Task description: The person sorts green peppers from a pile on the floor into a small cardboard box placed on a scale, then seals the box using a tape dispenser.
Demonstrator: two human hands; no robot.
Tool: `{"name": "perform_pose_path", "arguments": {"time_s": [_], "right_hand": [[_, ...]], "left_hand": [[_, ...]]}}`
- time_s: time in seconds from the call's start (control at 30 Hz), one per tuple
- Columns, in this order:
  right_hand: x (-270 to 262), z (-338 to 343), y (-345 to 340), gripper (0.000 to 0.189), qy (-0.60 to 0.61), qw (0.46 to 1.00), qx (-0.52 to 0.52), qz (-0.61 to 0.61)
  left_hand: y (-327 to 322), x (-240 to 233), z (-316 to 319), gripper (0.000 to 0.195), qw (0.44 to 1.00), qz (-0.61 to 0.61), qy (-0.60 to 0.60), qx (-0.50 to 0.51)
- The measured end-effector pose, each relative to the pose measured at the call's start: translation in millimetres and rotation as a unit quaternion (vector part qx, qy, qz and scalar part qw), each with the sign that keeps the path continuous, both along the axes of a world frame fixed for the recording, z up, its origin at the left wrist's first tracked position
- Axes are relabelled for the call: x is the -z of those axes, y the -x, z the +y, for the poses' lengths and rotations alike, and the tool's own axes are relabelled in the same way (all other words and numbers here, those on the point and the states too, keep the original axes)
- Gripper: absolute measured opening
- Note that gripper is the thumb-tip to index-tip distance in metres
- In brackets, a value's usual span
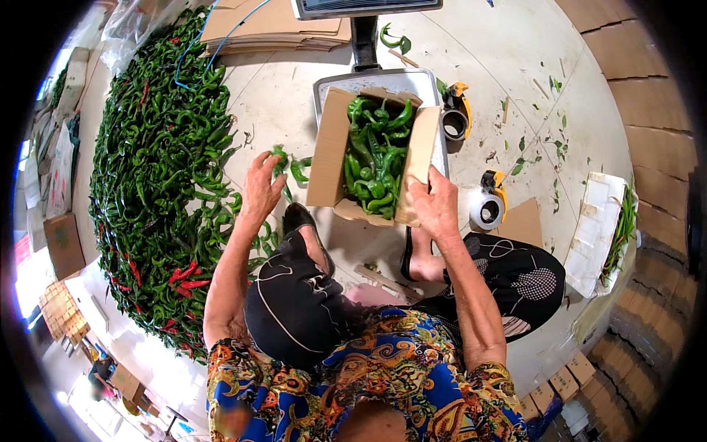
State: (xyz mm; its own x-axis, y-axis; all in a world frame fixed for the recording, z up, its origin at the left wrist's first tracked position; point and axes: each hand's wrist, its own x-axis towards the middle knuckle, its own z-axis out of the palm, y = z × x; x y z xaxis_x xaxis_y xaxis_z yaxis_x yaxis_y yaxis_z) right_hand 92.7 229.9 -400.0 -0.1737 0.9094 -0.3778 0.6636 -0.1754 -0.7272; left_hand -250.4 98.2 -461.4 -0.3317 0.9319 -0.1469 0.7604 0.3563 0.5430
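An open cardboard box (327, 149) holding green peppers (375, 160) rests on the metal platform of a scale (386, 82). My right hand (436, 207) grips the box's right flap near its lower corner. To the left of the box is my left hand (264, 185), its fingers around or just over a green pepper (280, 159); whether it grips the pepper cannot be told. Another green pepper (300, 169) lies on the floor between that hand and the box. A large heap of green peppers (160, 166) with some red peppers (189, 278) spreads along the left.
Two tape dispensers (455, 122) (488, 209) stand right of the scale. Flattened cardboard (276, 30) is stacked behind. A white foam box (586, 235) with thin green peppers sits at the right, near stacked cartons (649, 143). Another person (101, 373) is far off at lower left.
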Motion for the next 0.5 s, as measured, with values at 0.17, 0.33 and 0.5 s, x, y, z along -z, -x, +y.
{"name": "perform_pose_path", "arguments": {"time_s": [0.17, 0.33, 0.5], "right_hand": [[-19, 5, -2, 0.028, -0.010, 0.999, 0.009, -0.039], [-38, 15, 16, 0.050, -0.362, 0.930, -0.032, -0.060], [-29, 43, 73, 0.058, -0.356, 0.893, -0.266, -0.066]], "left_hand": [[-30, -29, 12, 0.063, 0.938, -0.342, -0.030, -0.040], [-63, -68, 50, 0.071, 0.902, -0.431, -0.026, 0.017], [-83, -66, 94, 0.070, 0.939, -0.340, -0.051, 0.008]]}}
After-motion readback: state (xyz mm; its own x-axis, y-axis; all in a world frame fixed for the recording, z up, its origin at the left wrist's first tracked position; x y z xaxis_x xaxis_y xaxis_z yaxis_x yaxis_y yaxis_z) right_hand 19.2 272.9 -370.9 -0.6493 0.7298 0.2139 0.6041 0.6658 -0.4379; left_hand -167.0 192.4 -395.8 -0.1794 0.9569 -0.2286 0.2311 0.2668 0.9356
